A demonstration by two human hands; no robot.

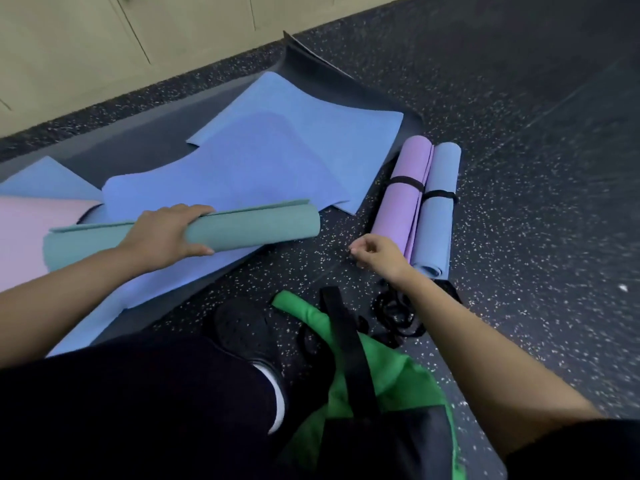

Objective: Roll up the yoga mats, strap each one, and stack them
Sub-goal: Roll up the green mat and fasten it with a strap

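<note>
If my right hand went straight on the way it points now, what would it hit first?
Likely the open end of the teal rolled mat that your left hand grips; only speckled floor lies between it and your right hand. Depth is unclear, so it might pass above it.

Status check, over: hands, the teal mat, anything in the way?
Left hand grips rolled teal mat, unstrapped. Right hand curled, contents unclear. Loose straps beside green bag; nothing blocking.
</note>
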